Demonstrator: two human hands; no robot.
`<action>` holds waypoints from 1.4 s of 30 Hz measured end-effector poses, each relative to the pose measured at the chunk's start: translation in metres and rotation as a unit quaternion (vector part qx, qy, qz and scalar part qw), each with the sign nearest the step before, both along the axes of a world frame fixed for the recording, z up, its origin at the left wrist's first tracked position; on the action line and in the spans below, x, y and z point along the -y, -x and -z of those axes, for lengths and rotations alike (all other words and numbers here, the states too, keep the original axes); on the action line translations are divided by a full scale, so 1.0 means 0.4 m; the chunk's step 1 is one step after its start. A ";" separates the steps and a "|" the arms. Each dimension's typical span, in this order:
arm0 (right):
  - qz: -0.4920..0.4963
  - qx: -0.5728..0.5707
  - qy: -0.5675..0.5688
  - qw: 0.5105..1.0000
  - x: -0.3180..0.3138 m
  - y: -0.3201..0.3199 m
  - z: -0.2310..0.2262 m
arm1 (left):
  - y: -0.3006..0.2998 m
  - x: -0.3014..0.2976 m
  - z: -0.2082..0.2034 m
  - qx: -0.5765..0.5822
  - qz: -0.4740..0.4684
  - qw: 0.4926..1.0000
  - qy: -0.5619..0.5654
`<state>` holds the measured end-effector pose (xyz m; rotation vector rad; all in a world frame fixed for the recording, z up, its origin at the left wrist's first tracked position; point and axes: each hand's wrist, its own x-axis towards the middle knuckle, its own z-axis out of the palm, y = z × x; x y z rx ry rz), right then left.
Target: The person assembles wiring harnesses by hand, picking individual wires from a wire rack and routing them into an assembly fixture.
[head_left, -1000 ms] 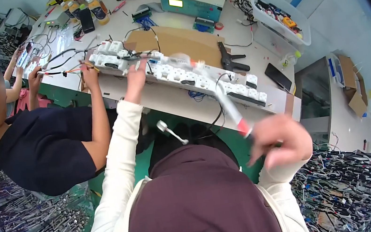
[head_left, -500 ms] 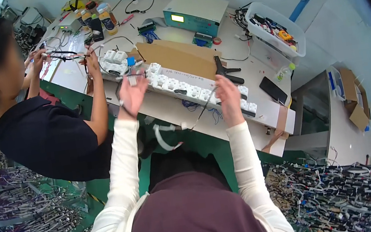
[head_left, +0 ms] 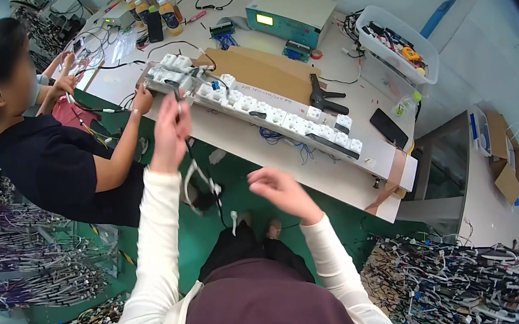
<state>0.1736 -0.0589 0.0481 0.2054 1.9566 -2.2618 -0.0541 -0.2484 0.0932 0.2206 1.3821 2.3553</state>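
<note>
From my left hand (head_left: 171,134), raised in front of the table's near edge, hangs a wire harness (head_left: 212,185) with black and white leads. Its upper end is between my fingers, and a white connector (head_left: 234,217) dangles from a lower lead above the floor. My right hand (head_left: 282,193) is held in the air right of the harness, apart from it, its fingers loosely bent with nothing visible in them. Beyond both hands, a long board (head_left: 280,118) carries a row of white connector blocks along the table's front.
At the left, a co-worker (head_left: 52,151) handles another harness (head_left: 89,109). On the table are a green instrument box (head_left: 289,18), a black clamp (head_left: 323,96), a phone (head_left: 389,128) and a clear bin (head_left: 399,43). Bundled harnesses (head_left: 448,275) fill racks at both sides.
My right hand has let go of the harness and drawn back toward me from the board. The harness now hangs from my left hand, which has come slightly nearer. The co-worker's hands have moved apart.
</note>
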 end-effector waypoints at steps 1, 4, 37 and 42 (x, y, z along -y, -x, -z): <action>-0.027 -0.058 -0.072 0.995 0.037 0.000 -0.024 | 0.065 -0.003 -0.042 -0.021 0.012 0.999 -0.020; -0.067 -0.130 -0.149 0.978 0.115 -0.028 -0.033 | 0.313 -0.002 -0.153 -0.131 0.051 0.990 -0.033; 0.353 -0.149 0.360 0.851 0.458 -0.666 -0.050 | -0.682 0.268 0.050 -0.615 0.349 0.698 0.113; 0.439 -0.131 0.220 0.861 0.733 -1.104 -0.271 | -0.842 0.175 0.354 -0.480 0.603 0.627 0.114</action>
